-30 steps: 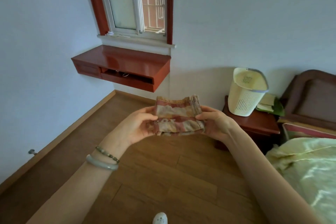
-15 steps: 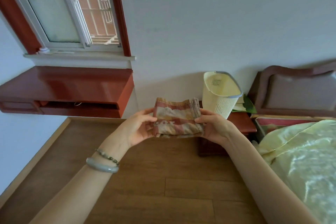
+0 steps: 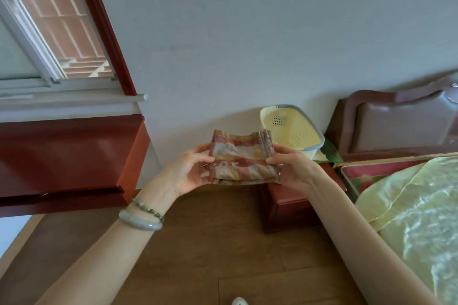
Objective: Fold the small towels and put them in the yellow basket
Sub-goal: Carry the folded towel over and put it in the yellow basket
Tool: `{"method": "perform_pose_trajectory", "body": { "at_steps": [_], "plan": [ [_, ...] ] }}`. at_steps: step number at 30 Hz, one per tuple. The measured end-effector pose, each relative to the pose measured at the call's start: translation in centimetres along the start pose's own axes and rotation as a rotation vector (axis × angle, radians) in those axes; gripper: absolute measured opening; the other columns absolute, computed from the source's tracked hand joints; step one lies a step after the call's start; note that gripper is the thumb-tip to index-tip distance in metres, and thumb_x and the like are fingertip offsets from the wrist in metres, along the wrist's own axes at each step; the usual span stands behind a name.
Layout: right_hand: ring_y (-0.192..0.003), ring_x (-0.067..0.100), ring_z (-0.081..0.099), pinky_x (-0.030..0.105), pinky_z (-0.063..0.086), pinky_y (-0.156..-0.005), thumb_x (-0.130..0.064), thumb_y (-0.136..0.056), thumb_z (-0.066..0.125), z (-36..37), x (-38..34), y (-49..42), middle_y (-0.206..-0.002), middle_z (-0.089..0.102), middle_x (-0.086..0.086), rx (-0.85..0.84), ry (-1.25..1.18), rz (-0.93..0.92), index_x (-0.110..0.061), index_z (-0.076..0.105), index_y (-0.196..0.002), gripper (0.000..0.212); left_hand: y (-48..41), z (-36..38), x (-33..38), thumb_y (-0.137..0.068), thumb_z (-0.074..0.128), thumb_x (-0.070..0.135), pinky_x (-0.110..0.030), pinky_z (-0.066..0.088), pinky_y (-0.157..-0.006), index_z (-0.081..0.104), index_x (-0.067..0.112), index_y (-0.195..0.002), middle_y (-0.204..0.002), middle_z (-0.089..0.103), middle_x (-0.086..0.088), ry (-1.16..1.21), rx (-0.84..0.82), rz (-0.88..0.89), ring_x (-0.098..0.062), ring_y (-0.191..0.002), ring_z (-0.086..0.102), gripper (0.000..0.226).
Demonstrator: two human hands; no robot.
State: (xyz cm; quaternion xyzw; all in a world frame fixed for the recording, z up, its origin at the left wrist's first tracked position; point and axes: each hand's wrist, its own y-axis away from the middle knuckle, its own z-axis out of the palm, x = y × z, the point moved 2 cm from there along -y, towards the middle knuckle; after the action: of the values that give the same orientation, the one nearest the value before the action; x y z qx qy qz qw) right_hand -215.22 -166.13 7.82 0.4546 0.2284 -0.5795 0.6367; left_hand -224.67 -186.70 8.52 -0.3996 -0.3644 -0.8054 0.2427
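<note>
A small folded towel (image 3: 241,158), striped in dull red and cream, is held up in front of me between both hands. My left hand (image 3: 187,172) grips its left edge, thumb on the front. At the right edge my right hand (image 3: 291,168) pinches the stacked folds. The yellow basket (image 3: 295,129), perforated plastic with a grey rim, stands on a red-brown nightstand (image 3: 290,203) just behind and to the right of the towel. The basket's inside shows no towels from this angle; the towel hides its lower left part.
A red-brown wall shelf (image 3: 71,156) juts out at the left under a window (image 3: 49,32). A bed with a pale yellow cover (image 3: 416,218) and a dark headboard (image 3: 401,121) fills the right. Something green and flat (image 3: 328,153) lies beside the basket. Wooden floor (image 3: 210,255) below.
The view has swung right and closer to the nightstand, so the basket now sits right behind the towel. Both hands keep the same hold on the folded towel.
</note>
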Motion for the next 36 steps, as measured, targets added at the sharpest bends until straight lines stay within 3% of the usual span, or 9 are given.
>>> {"method": "perform_pose_trajectory", "body": {
  "at_steps": [4,7,12,17,21,25,36],
  "plan": [
    [-0.076,0.027,0.067,0.035,0.055,-0.057,0.013,-0.059,0.062,-2.5,-3.7,-5.5,-0.098,0.064,0.017,0.077,-0.014,-0.026,0.001,0.047,-0.130,0.073,-7.3,0.9,3.5,-0.087,0.049,-0.006,-0.037,0.054,-0.075,0.052,0.012,-0.127,-0.110,0.060,-0.017,-0.056,-0.026,0.001,-0.030,-0.100,0.058,0.044],
    [-0.076,0.026,0.067,0.038,0.056,-0.062,0.014,-0.066,0.058,-4.2,-6.2,-9.0,-0.093,0.066,0.014,0.101,-0.011,-0.042,0.001,0.054,-0.124,0.060,-12.3,1.2,5.3,-0.086,0.052,-0.005,-0.040,0.052,-0.084,0.049,0.011,-0.132,-0.120,0.056,-0.021,-0.074,-0.056,-0.003,-0.032,-0.106,0.056,0.049],
    [-0.077,0.025,0.068,0.034,0.055,-0.059,0.016,-0.076,0.051,-6.4,-8.3,-13.2,-0.095,0.067,0.013,0.159,-0.043,-0.039,-0.002,0.055,-0.121,0.048,-19.4,1.4,7.0,-0.085,0.051,-0.005,-0.039,0.054,-0.081,0.049,0.011,-0.133,-0.120,0.057,-0.020,-0.064,-0.112,-0.069,-0.032,-0.106,0.056,0.050],
    [-0.067,0.023,0.070,0.032,0.055,-0.054,0.017,-0.079,0.048,-8.2,-9.9,-17.4,-0.093,0.063,0.015,0.221,-0.097,-0.032,-0.005,0.051,-0.122,0.048,-25.6,1.8,8.8,-0.080,0.054,-0.005,-0.034,0.058,-0.064,0.050,0.011,-0.131,-0.112,0.059,-0.017,-0.092,-0.176,-0.125,-0.028,-0.096,0.060,0.053],
    [-0.066,0.023,0.070,0.031,0.054,-0.052,0.018,-0.080,0.048,-9.3,-11.1,-21.2,-0.098,0.059,0.016,0.315,-0.148,-0.034,-0.006,0.046,-0.128,0.053,-31.5,1.5,10.7,-0.085,0.049,-0.006,-0.038,0.055,-0.075,0.053,0.011,-0.128,-0.107,0.062,-0.015,-0.142,-0.225,-0.163,-0.028,-0.096,0.060,0.046],
    [-0.087,0.029,0.063,0.034,0.055,-0.057,0.016,-0.078,0.052,-10.6,-12.5,-25.1,-0.111,0.057,0.018,0.453,-0.166,-0.076,-0.008,0.046,-0.133,0.060,-37.6,2.0,13.4,-0.085,0.050,-0.006,-0.040,0.055,-0.079,0.059,0.014,-0.117,-0.101,0.066,-0.012,-0.229,-0.307,-0.210,-0.027,-0.095,0.062,0.040],
    [-0.086,0.029,0.063,0.040,0.057,-0.062,0.019,-0.080,0.047,-14.2,-14.0,-30.3,-0.097,0.062,0.017,0.751,-0.244,-0.167,-0.009,0.052,-0.116,0.046,-51.8,6.0,14.7,-0.082,0.049,-0.011,-0.039,0.050,-0.076,0.059,0.014,-0.122,-0.103,0.063,-0.013,-0.412,-0.474,-0.364,-0.024,-0.087,0.062,0.048]
  ]
}}
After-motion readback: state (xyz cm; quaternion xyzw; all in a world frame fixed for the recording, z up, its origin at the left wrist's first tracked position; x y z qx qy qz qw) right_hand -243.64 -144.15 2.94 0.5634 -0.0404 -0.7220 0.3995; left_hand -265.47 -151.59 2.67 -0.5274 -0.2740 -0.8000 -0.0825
